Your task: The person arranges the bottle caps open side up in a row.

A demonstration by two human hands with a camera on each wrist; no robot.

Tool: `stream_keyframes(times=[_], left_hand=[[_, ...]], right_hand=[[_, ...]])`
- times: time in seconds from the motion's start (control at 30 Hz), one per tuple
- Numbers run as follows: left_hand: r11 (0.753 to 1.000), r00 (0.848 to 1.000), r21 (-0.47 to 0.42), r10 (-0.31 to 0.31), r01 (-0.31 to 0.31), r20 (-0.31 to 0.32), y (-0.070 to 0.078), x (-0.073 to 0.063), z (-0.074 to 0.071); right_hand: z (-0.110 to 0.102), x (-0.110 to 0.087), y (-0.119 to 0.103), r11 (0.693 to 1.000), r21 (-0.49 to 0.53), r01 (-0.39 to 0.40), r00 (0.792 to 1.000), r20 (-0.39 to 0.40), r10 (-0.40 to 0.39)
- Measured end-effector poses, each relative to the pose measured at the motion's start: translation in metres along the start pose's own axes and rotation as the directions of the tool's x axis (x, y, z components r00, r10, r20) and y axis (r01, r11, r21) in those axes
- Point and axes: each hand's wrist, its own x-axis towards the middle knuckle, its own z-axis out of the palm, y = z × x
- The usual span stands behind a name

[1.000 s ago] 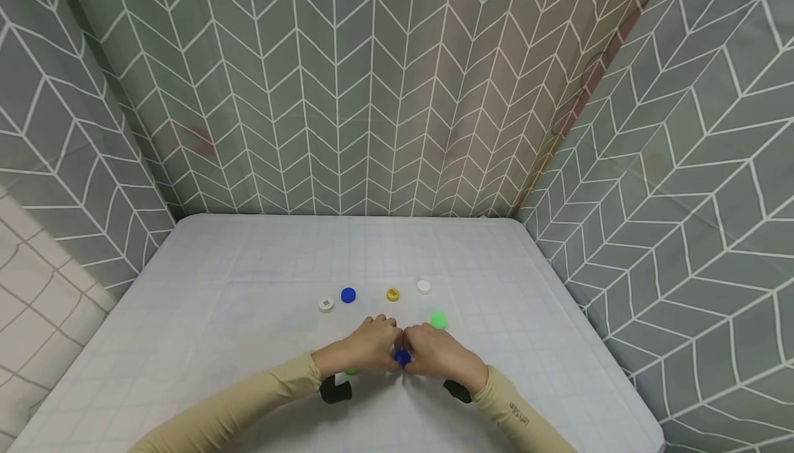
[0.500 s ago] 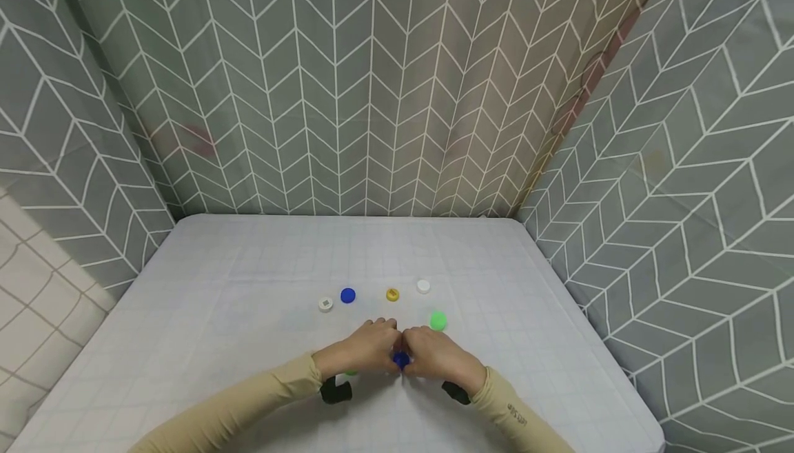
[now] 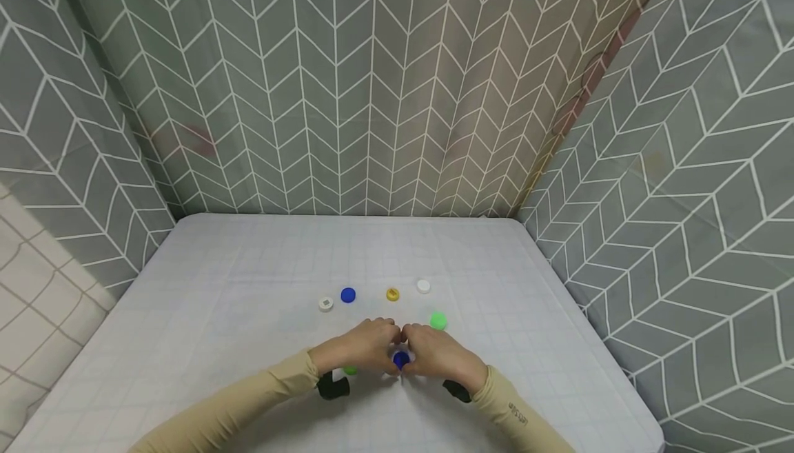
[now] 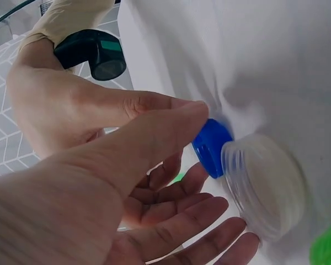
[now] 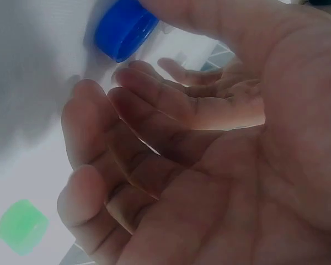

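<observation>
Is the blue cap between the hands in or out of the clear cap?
Out: the left wrist view shows the blue cap beside the clear cap, not within it.

a curtained-off booth; which kind of room surrounds it cannot be told. grey curtains [image 3: 347, 87] with white zigzag lines hang behind the white-covered tabletop [image 3: 267, 253] and on both its sides, beside a pale grid-patterned surface [image 3: 37, 308] at its left.

Grey curtains [image 3: 338, 91] w/ white chevrons, pale rounded-corner tbl [image 3: 267, 249], white grid-lined surface [image 3: 46, 301] at far L
</observation>
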Motion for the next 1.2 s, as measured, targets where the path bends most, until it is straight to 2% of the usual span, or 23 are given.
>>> stream_keyframes(times=[0.2, 0.43, 0.6, 1.0, 1.2], left_hand=[[0.995, 0.999, -0.093, -0.027, 0.030, 0.035, -0.001, -0.001, -0.004], [0.992, 1.000, -0.124, -0.018, 0.021, 0.025, -0.004, -0.001, -0.011], [0.985, 0.999, -0.171, -0.032, 0.035, 0.021, -0.007, 0.000, -0.018], [0.972, 0.996, -0.231, -0.064, 0.049, -0.058, -0.025, 0.007, -0.030], [0.954, 0.986, -0.281, -0.139, 0.109, -0.091, -0.037, 0.017, -0.033]], right_hand=[[-0.001, -0.001, 0.001, 0.999, 0.031, -0.021, 1.000, 0.005, 0.021], [-0.005, 0.001, 0.002, 1.000, 0.012, 0.013, 1.000, -0.028, -0.013], [-0.008, 0.004, 0.004, 0.999, 0.045, 0.016, 0.997, -0.071, -0.013], [-0.013, 0.017, 0.011, 0.995, 0.094, -0.023, 0.980, -0.196, 0.041], [-0.015, 0.029, 0.017, 0.993, 0.115, -0.036, 0.966, -0.250, 0.064]])
